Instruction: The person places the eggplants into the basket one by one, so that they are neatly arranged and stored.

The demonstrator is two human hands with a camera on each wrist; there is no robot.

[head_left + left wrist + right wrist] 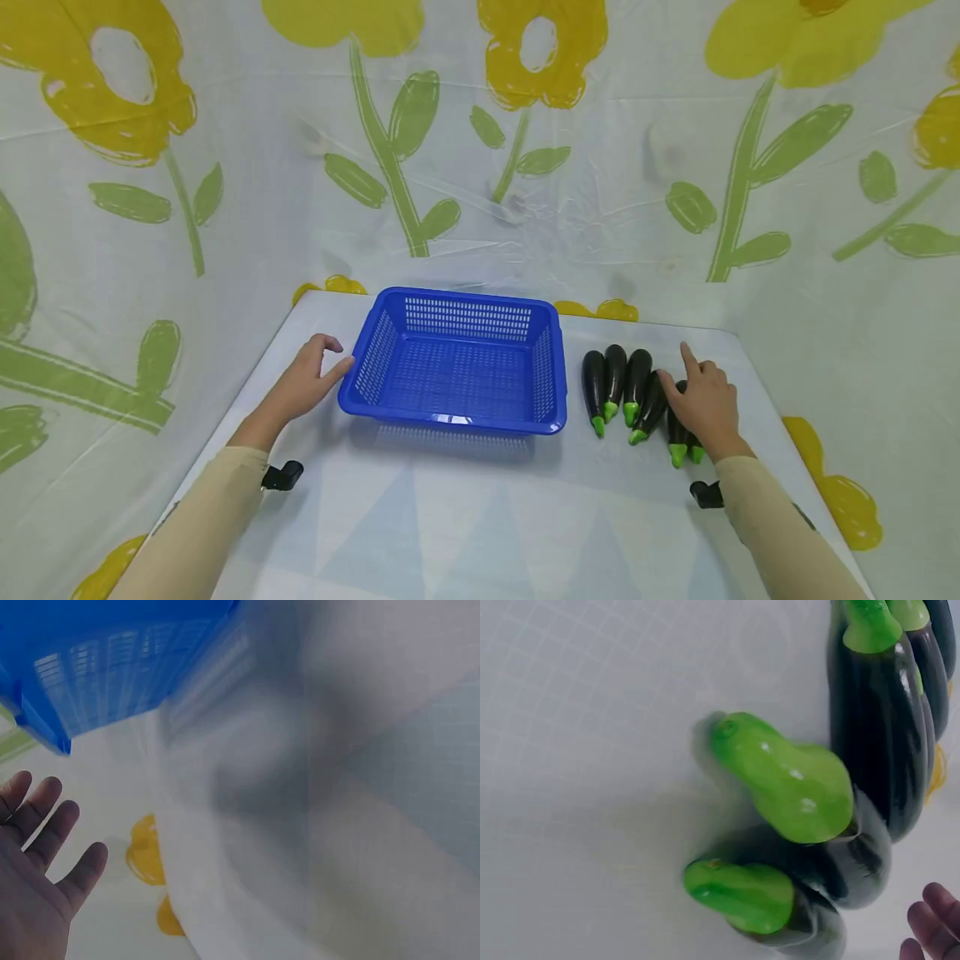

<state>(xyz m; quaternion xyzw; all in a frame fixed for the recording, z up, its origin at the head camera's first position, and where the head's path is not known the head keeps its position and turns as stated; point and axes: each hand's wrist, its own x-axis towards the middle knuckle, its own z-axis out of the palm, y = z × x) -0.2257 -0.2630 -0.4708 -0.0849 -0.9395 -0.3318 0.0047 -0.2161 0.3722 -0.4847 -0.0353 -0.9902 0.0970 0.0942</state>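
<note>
A blue plastic basket [457,367] with slotted sides stands on the table, nothing inside it. My left hand [303,383] is at its left side, thumb tip right by the rim, fingers apart; the left wrist view shows the fingers [49,832] spread below the basket wall [112,671]. Right of the basket lie several dark eggplants [594,383] with green stem ends, grouped side by side. My right hand [705,404] is over the rightmost eggplants [677,433], partly hiding them, index finger and thumb extended. Close up, two green caps [802,787] face the right wrist camera.
The white table [420,517] carries a pale blue triangle pattern. A white cloth with yellow flowers and green leaves [480,233] hangs behind and around it. Black wrist mounts [283,476] sit at both sleeves.
</note>
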